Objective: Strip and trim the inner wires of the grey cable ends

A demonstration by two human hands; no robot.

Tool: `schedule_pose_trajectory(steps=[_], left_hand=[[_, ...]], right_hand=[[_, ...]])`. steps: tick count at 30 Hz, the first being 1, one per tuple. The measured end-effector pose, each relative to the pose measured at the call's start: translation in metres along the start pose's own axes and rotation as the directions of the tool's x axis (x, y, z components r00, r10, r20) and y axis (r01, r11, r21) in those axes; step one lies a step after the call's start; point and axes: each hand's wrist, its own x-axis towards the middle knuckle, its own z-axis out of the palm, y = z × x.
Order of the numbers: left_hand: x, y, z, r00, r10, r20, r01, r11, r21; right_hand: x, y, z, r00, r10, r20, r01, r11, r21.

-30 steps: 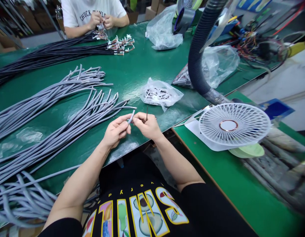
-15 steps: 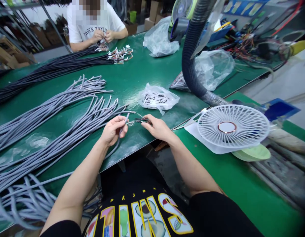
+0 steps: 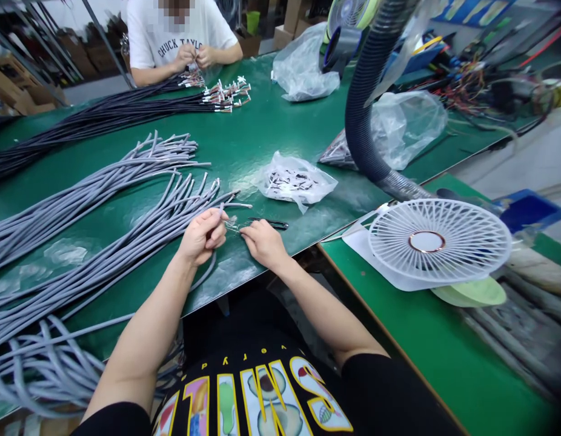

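Leftmost, at nine to twelve o'clock from our left hand (image 3: 202, 236), grey cables (image 3: 126, 248) lie roughly parallel on the bench (image 3: 271, 136), probably so single ones come away easily. Our left grip is closed round one cable (image 3: 211, 266), its end poking up past the fingers, likely to steady it. Our right hand (image 3: 263, 245) has a narrow grip, seemingly pinching a thin strand (image 3: 234, 229) clear of that end. A black tool (image 3: 278, 224) sits just beyond at one o'clock, presumably for quick reach; we cannot tell whether they touch.
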Motion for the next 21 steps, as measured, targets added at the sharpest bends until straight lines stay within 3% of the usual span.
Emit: schedule_pose_trajectory(steps=[2,5,11,15,17,19,21], left_hand=[[-0.001,0.004,-0.003,1.0,0.025,-0.012,-0.025,0.999,-0.025],[0.0,0.006,-0.004,0.999,0.035,-0.01,-0.036,0.998,-0.045],[-0.001,-0.004,0.001,0.999,-0.044,0.023,0.044,0.999,-0.019],[-0.003,-0.009,0.005,0.995,-0.093,0.044,0.091,0.995,0.033],[-0.003,-0.011,0.007,0.994,-0.097,0.048,0.094,0.994,0.061],[-0.003,-0.012,0.006,0.995,-0.089,0.048,0.084,0.992,0.09],[-0.002,-0.014,0.005,0.996,-0.077,0.05,0.07,0.989,0.13]], right_hand=[[0.004,0.001,0.002,0.999,-0.012,0.031,0.014,0.998,-0.069],[0.008,0.013,-0.014,0.999,0.028,0.047,-0.02,0.988,-0.153],[0.015,0.042,-0.04,0.967,0.153,0.203,-0.089,0.951,-0.296],[0.017,0.048,-0.038,0.948,0.195,0.25,-0.151,0.972,-0.182],[0.016,0.05,-0.038,0.957,0.193,0.215,-0.18,0.98,-0.079],[0.012,0.048,-0.042,0.974,0.185,0.132,-0.198,0.975,0.097],[0.005,0.04,-0.05,0.974,0.21,0.082,-0.226,0.901,0.371]])
